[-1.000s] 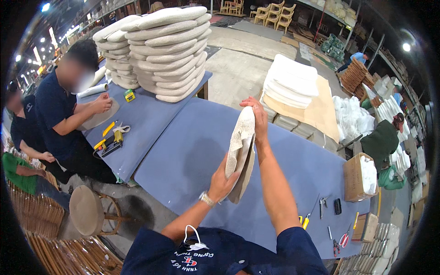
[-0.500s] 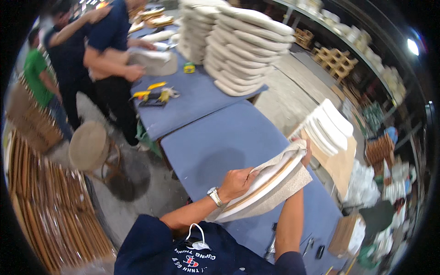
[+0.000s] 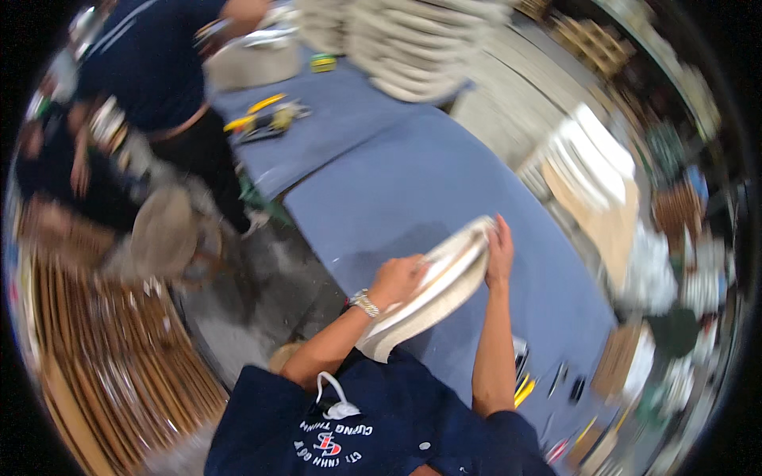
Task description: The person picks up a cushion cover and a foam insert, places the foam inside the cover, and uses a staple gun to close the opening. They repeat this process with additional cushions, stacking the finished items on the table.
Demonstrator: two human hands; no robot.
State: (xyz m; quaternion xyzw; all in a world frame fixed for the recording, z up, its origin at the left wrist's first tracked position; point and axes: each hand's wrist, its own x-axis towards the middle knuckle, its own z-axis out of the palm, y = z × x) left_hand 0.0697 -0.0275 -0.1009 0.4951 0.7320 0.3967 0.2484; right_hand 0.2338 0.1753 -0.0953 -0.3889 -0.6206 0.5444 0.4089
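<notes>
Over the blue table (image 3: 397,190), the right hand (image 3: 499,252) grips the far end of the curved pad (image 3: 425,295) while the left hand's (image 3: 399,279) curled fingers, a bit blurry, seem to pinch its side, so hold both spots snugly and keep the beige cloth (image 3: 441,310) smooth

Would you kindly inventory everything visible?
Curved padded piece: one, white and beige, both hands
Tables: two, blue, centre, adjoining
Cushion stacks: two, beige, far table
Tape measure: one, yellow, far table
Small tools: several, partly yellow, both tables
Pads: several, white, stacked right
Cardboard box: one, brown, right
Round stool: one, beige, left
Long pieces: many, brown, lower left
Co-worker: at least one, dark clothes, upper left
Background goods: blurred, uncounted
Wristwatch: one, metallic, left wrist
Left hand: one, on the piece
Right hand: one, piece's upper end
</notes>
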